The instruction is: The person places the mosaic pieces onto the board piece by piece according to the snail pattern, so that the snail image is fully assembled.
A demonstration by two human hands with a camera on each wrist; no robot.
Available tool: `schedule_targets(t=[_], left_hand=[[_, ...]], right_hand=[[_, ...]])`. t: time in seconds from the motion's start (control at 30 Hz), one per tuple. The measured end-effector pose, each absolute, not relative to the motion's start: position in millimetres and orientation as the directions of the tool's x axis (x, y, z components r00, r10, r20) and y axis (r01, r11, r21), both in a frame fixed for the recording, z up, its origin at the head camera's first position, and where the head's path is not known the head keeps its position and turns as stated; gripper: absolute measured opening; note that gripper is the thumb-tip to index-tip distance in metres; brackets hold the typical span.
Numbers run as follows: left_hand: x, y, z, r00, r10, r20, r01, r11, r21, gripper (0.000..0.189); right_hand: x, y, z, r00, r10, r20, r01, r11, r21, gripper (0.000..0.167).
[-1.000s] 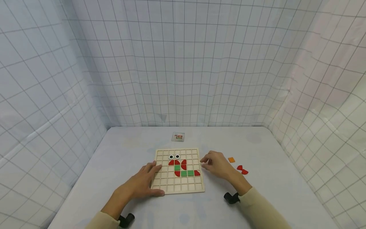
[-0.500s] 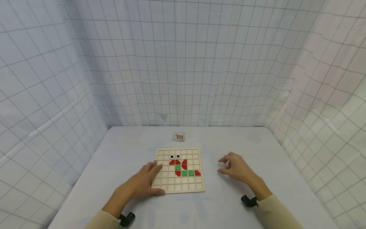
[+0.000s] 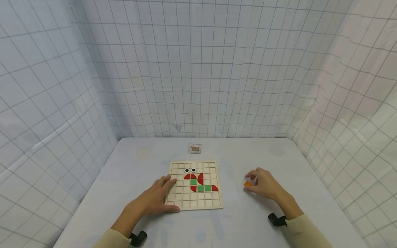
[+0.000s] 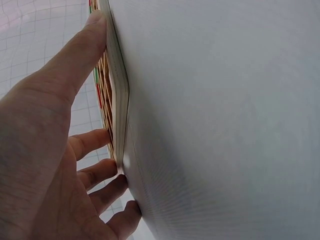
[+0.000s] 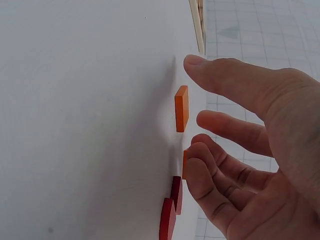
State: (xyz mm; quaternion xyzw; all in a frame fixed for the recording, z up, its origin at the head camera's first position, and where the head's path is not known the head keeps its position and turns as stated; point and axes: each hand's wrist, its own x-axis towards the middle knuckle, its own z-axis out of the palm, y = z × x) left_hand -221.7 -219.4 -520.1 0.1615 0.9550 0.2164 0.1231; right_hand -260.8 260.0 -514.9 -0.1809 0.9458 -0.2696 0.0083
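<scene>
Orange tile [image 3: 247, 184] at three o'clock from the gridded board [image 3: 204, 202], probably best pinched by opposite edges, lies on the table [image 3: 231, 225] between the moderately parted thumb and forefinger of an apparently empty right hand [image 3: 264, 184], as the left hand [image 3: 152, 199] rests on the board's eight-o'clock side.

you're in a lab-style setup: white grid-patterned curtains [image 3: 198, 79] on three sides of your white tabletop [image 3: 235, 224], black wrist cameras [image 3: 277, 219].
</scene>
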Motion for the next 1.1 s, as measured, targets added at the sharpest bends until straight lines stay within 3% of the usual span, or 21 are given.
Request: schedule_targets(t=[0.4,1.1], left_hand=[[-221.0,-219.8,-522.1,-0.919,0.359,-0.165,0.254,0.856,0.451,0.121],[-219.4,-219.8,-519.3,-0.917,0.374,-0.141,0.274,0.844,0.461,0.120]], right_hand=[[-261.4,261.8,-518.3,-0.930,-0.357,0.083,-0.344,0.770,-0.537,0.019],[-279.5,224.8,-516.0,-0.904,-0.407,0.133,-0.415,0.754,-0.509,0.022]])
